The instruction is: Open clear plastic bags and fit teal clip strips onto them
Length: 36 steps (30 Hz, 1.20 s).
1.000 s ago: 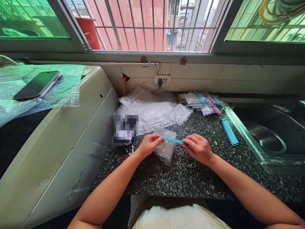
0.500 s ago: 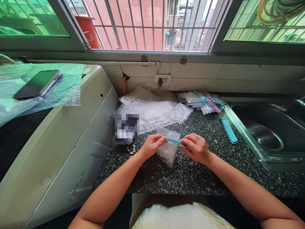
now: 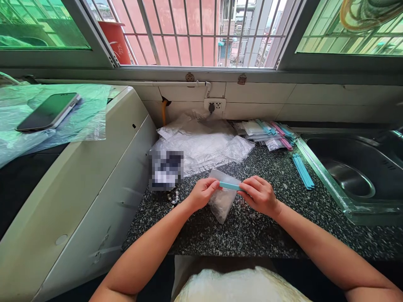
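Note:
A small clear plastic bag (image 3: 222,203) hangs just above the speckled granite counter (image 3: 252,230), with a light-blue sealing clip (image 3: 229,185) across its top. My left hand (image 3: 201,193) pinches the clip's left end and the bag's top. The clip's right end sits between the fingers of my right hand (image 3: 260,194). Both hands are close together over the middle of the counter.
A heap of clear bags (image 3: 201,144) lies behind my hands, next to a blurred dark object (image 3: 166,169). Clipped bags (image 3: 267,133) and loose blue clips (image 3: 302,171) lie right, beside the steel sink (image 3: 352,176). A phone (image 3: 48,111) rests on the white appliance (image 3: 72,180) at left.
My hands have drawn slightly closer along the clip, and the bag's lower end has swung a little left. Otherwise the scene is the same.

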{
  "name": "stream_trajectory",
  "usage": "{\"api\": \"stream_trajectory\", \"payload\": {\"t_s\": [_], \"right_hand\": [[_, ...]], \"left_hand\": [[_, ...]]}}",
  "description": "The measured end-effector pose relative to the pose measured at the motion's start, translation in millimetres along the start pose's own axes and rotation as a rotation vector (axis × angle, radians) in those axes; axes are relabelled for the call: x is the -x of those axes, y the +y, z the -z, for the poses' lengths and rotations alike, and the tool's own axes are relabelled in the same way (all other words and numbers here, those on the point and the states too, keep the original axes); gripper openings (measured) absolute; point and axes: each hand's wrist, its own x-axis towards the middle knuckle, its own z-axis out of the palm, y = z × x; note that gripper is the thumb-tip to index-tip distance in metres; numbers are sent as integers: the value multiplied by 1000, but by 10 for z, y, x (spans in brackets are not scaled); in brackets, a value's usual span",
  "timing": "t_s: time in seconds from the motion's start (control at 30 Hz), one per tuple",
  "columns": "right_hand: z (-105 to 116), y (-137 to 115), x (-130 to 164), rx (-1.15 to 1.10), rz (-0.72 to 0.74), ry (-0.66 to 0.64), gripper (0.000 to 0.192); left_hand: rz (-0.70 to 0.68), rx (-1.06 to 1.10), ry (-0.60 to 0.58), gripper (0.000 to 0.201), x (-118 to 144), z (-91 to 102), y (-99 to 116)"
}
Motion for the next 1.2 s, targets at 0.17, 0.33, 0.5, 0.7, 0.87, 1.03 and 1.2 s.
{"api": "stream_trajectory", "payload": {"t_s": [0.17, 0.33, 0.5, 0.7, 0.87, 1.03, 1.2], "right_hand": [[-12, 5, 14, -32, 16, 25, 12], [-8, 5, 15, -47, 24, 39, 16], [2, 0, 16, -69, 17, 37, 17], [11, 5, 15, -84, 19, 40, 18], [12, -1, 15, -84, 2, 30, 16], [30, -20, -5, -76, -15, 12, 13], [45, -29, -13, -75, -10, 27, 14]], "left_hand": [[53, 69, -5, 45, 4, 2, 15], [102, 165, -2, 45, 4, 0, 25], [138, 248, 6, 45, -3, -10, 17], [154, 303, -1, 45, -12, -10, -14], [154, 271, -15, 43, -29, -11, -38], [174, 267, -4, 41, -44, -13, -46], [203, 262, 12, 38, -52, -15, -33]]}}
